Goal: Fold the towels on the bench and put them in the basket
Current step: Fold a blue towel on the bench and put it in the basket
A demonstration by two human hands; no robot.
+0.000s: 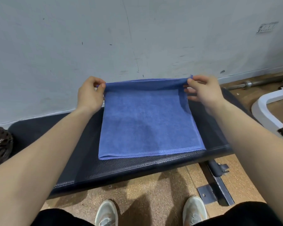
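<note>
Shoes [106,212] square to bench [55,139], towel [145,123] flat mid-pad. Our left hand [90,93] and right hand [203,90] each pinch a far corner, edge lifted. We should bring both corners evenly to the near hem, edges matched, cloth taut. Likely basket [0,142] sits far left.

A gym: a padded black bench [137,168], a steel barbell [260,82] and cork-like flooring [153,198].

basket [0,142] cut off L, white frame [258,110] R
</note>
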